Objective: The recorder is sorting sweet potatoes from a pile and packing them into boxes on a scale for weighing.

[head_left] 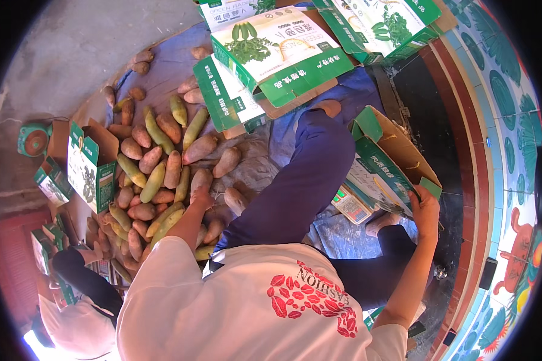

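My left hand (pixel 201 197) is closed on a reddish-brown sweet potato (pixel 202 179) at the right side of a large heap; its fingers are partly hidden. Around it lie many more sweet potatoes (pixel 200 149) and long green radishes (pixel 157 130). On my right, an open green-and-white carton (pixel 379 165) stands with its flaps up. My right hand (pixel 426 209) grips the carton's near edge, thumb over the rim. Beside and partly under the carton is a white scale (pixel 350 206) with a lit green display. What the carton holds is hidden.
Flat green-and-white cartons (pixel 283 54) are stacked ahead of my knee, with another carton (pixel 385 27) at their right. An open carton (pixel 91 163) stands left of the heap. A co-worker (pixel 78 301) sits at lower left. A blue tarp (pixel 265 144) covers the floor.
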`<state>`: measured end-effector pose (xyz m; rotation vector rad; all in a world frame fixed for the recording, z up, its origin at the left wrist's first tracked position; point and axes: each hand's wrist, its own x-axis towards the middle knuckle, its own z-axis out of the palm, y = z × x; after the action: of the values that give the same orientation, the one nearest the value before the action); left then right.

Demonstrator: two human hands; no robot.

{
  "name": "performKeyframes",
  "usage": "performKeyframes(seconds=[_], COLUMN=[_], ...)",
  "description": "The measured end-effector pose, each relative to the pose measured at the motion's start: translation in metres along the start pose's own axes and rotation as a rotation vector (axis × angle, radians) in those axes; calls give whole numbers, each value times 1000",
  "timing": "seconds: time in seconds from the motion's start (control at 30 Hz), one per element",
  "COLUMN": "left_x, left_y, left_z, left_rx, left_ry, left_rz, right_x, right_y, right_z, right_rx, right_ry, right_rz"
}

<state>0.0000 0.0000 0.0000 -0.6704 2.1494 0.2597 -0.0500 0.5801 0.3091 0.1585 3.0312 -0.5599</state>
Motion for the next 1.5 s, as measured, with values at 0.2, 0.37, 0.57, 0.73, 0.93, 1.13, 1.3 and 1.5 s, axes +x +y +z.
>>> performKeyframes(seconds=[0.2,0.37,0.57,0.73,0.93,1.13,1.3,1.5], left_x=[-2,-4,28,62,-36,-32,-40,-100], left_y=[37,72,75,39,100,98,102,133], left_z=[21,31,66,91,5,-11,-60,-143], left_rx=[151,188,442,398,488,403,50,-241], left_ry=[75,-61,-190,-224,-337,-222,169,370], left_rz=[260,274,292,245,258,284,368,484], right_x=[5,4,5,20,13,13,9,-1], right_y=[-2,-5,-2,-7,2,-3,-3,-2], right_z=[3,4,1,10,4,3,1,-2], right_rx=[-16,13,-5,0,2,5,7,-52], right_ry=[39,43,33,5,18,18,27,60], right_rz=[-17,13,41,-11,48,11,-26,-81])
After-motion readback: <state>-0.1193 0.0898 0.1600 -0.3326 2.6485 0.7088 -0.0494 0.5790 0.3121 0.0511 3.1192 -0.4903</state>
